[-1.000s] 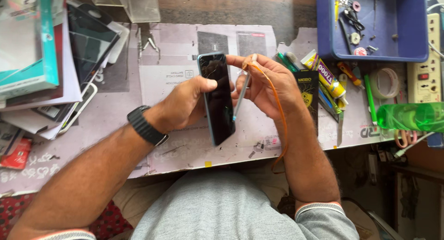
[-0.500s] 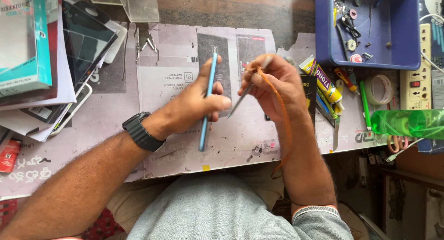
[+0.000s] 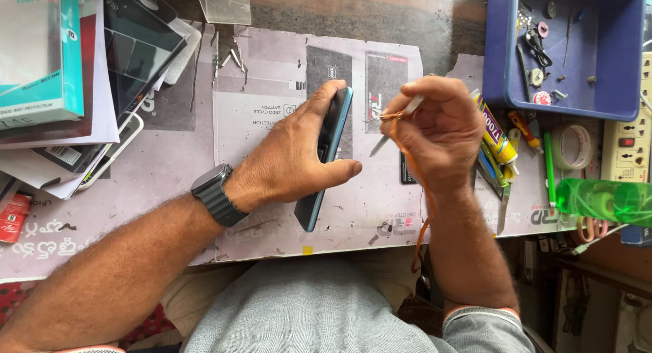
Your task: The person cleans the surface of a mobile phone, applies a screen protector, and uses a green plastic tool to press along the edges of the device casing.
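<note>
From the head camera, looking straight down: the left hand (image 3: 299, 166) grips a blue-edged phone (image 3: 324, 164) tilted up on its long edge above the surface (image 3: 170, 183), thumb lying along the near side and fingers curled over the top. Just to the right, the right hand (image 3: 441, 132) is clenched around a thin metal tool (image 3: 388, 134), its tip pointing down toward the phone but not touching it. An orange cord (image 3: 426, 210) loops from that hand and hangs past the wrist. A dark watch (image 3: 216, 195) sits on the left wrist. Further right lie a blue tray (image 3: 502, 67) of small parts, a glue tube (image 3: 494, 132) and a green bottle (image 3: 601, 200).
</note>
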